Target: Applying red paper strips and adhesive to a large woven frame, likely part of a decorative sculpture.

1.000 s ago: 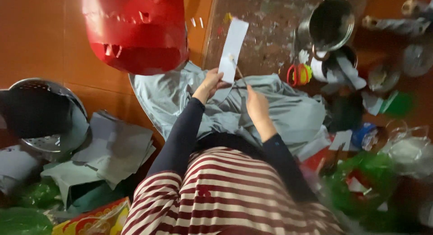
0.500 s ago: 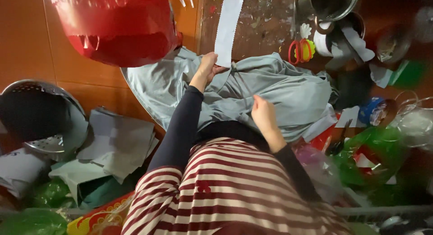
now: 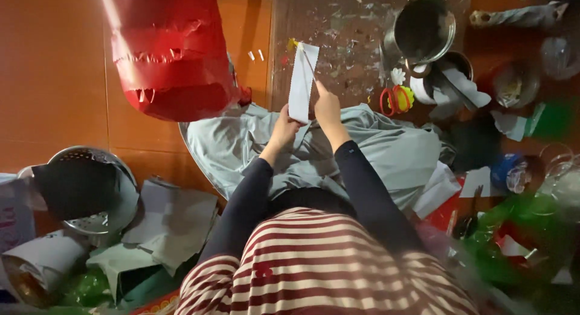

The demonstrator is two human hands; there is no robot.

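Two hands meet on one white paper strip (image 3: 301, 80), which stands upright over the grey cloth (image 3: 386, 149) in the person's lap, its top end reaching above the speckled brown board (image 3: 338, 25); the left hand (image 3: 284, 129) has its fingers closed on the strip's lower end, while the right hand (image 3: 327, 105) is curled about a thin stick-like tool (image 3: 307, 60) whose tip lies against the strip's right edge near the top, though whether it is a brush, a blade or a rod is too fine to tell; judged from this, the work goes best if the left hand keeps the paper taut and flat and the tool runs steadily along the edge, not across it, since the strip is unsupported and could buckle; as for packaging and labels, a large crumpled red paper form (image 3: 172, 61) hangs at upper left; loose white paper scraps (image 3: 468, 88) lie by the metal pot (image 3: 423, 28) at upper right; red-and-yellow-handled scissors (image 3: 394, 99) sit just right of the hands; a blue-topped small container (image 3: 506, 170) and green wrappers (image 3: 513, 242) crowd the right side, blurred; grey card sheets (image 3: 172, 221) and a metal colander (image 3: 90, 188) lie at lower left.
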